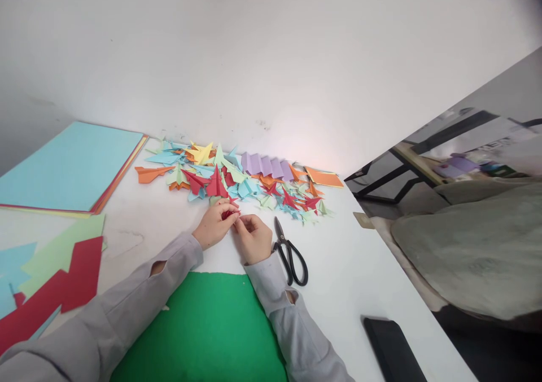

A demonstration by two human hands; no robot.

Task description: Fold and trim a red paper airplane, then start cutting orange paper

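Observation:
My left hand and my right hand meet near the middle of the white table, fingers closed on a small piece of folded red paper. Most of that paper is covered by my fingers, so its exact shape is hidden. Just beyond my hands spreads a pile of folded paper planes, among them a red paper plane and an orange paper plane. Black-handled scissors lie right of my right hand, blades pointing away. A green sheet lies under my forearms.
A stack of coloured paper lies at the back left, with red paper offcuts in front of it. Pleated purple paper and orange sheets rest by the wall. A black flat object lies near the right table edge.

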